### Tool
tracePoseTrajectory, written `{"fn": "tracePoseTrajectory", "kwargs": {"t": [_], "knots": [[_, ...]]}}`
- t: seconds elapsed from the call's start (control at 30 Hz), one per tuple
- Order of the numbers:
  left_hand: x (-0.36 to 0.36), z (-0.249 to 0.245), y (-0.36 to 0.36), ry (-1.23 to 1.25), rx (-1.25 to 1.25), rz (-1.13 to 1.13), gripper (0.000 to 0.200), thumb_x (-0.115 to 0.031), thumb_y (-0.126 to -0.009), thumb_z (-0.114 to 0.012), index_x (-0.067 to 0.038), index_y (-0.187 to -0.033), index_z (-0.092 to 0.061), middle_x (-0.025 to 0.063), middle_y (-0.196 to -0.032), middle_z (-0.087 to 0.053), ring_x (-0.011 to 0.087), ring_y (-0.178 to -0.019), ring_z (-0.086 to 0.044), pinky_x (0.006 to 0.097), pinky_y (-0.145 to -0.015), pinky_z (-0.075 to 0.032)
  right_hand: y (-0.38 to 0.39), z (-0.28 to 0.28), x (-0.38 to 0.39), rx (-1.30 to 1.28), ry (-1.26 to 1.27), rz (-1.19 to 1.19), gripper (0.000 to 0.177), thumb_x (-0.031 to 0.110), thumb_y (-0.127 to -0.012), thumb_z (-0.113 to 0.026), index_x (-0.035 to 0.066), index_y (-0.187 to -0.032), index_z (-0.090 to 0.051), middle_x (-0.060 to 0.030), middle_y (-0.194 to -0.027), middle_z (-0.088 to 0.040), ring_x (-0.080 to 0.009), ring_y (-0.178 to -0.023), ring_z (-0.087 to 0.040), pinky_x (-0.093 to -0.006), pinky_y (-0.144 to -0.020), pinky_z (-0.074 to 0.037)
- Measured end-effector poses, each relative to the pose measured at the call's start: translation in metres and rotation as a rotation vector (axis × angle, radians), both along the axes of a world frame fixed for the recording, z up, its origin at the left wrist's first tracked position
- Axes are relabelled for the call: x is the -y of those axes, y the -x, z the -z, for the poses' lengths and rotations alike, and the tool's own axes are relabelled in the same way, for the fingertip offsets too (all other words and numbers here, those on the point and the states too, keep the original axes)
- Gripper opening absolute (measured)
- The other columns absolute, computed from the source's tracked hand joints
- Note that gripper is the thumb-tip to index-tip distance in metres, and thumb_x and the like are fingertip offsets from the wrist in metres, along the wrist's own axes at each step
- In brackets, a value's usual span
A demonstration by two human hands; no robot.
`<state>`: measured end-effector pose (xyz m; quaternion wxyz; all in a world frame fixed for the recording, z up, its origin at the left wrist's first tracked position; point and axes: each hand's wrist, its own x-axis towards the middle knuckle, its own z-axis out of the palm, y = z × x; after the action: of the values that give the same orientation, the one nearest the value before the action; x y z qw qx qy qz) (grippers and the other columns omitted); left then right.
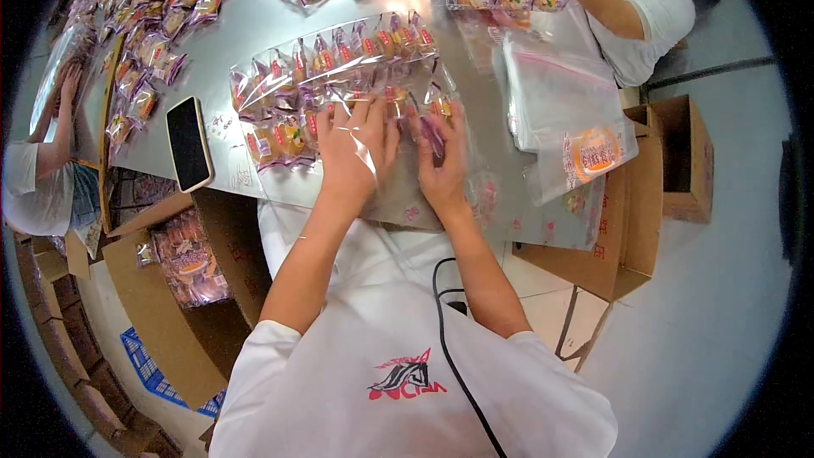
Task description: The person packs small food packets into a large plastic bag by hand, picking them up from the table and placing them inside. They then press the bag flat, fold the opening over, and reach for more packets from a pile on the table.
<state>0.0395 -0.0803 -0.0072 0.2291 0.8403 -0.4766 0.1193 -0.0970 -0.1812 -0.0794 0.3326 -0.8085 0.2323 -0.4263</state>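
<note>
A large clear bag (288,93) lies on the metal table in front of me, filled with rows of small wrapped cakes. My left hand (356,153) rests flat on the bag's near side with its fingers spread over the cakes. At the bag's right end, my right hand (443,157) has its fingers curled around a purple-edged wrapped cake (434,137). Another wrapped cake (438,102) shows just beyond my right fingertips, under the clear film.
Loose wrapped cakes (182,0) cover the table's far left. A phone (189,144) lies left, empty bags (560,102) right. Cardboard boxes (161,314) (632,212) stand below both sides. One person (632,0) works at upper right, another (47,174) at far left.
</note>
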Motion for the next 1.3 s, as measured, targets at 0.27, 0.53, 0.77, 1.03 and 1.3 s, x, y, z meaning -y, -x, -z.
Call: {"fn": "tracePoseTrajectory", "kwargs": {"t": [0.27,0.53,0.77,1.03,1.3], "knots": [[-0.003,0.004,-0.003,0.107,0.048,0.231,0.04,-0.017,-0.078,-0.075,-0.01,-0.117,-0.073,0.0078,-0.131,-0.071,0.0288,-0.123,-0.063,0.0479,-0.109,-0.041,-0.001,0.006,-0.006,-0.03,-0.187,-0.018,0.063,0.026,-0.096,-0.073,0.006,-0.15,-0.048,-0.0308,-0.163,-0.037,-0.0475,-0.155,-0.03,-0.0525,-0.126,-0.027],[-0.004,0.008,0.0,0.056,0.012,0.237,0.05,-0.014,-0.082,-0.075,-0.01,-0.132,-0.069,0.0083,-0.135,-0.069,0.0278,-0.13,-0.061,0.0488,-0.11,-0.046,0.005,-0.001,-0.004,-0.125,0.046,-0.053,0.067,0.016,-0.09,-0.074,0.004,-0.149,-0.045,-0.0319,-0.167,-0.029,-0.0518,-0.157,-0.021,-0.0576,-0.128,-0.019],[-0.014,-0.027,0.006,-0.111,-0.156,0.298,0.068,-0.027,-0.08,-0.077,-0.019,-0.146,-0.062,0.0134,-0.133,-0.066,0.0349,-0.127,-0.06,0.0524,-0.106,-0.043,0.003,-0.001,-0.006,-0.001,-0.008,-0.131,0.075,0.005,-0.083,-0.075,0.005,-0.15,-0.041,-0.0349,-0.167,-0.024,-0.0512,-0.158,-0.02,-0.0536,-0.127,-0.024],[-0.008,0.008,0.008,0.006,-0.073,0.19,0.071,-0.034,-0.081,-0.082,-0.012,-0.145,-0.062,0.01,-0.141,-0.065,0.0303,-0.135,-0.056,0.0524,-0.114,-0.035,0.004,0.001,0.001,-0.152,-0.041,0.086,0.069,0.001,-0.088,-0.073,0.003,-0.152,-0.046,-0.0271,-0.164,-0.038,-0.0421,-0.154,-0.035,-0.0479,-0.122,-0.036],[0.008,0.009,0.025,-0.049,-0.116,0.029,0.069,-0.028,-0.076,-0.084,-0.015,-0.142,-0.065,0.0112,-0.141,-0.064,0.0336,-0.134,-0.056,0.0567,-0.114,-0.032,0.003,0.01,-0.006,0.022,-0.28,0.123,0.051,0.005,-0.098,-0.067,0.001,-0.148,-0.054,-0.0237,-0.158,-0.05,-0.0404,-0.145,-0.05,-0.0454,-0.116,-0.045]]}}
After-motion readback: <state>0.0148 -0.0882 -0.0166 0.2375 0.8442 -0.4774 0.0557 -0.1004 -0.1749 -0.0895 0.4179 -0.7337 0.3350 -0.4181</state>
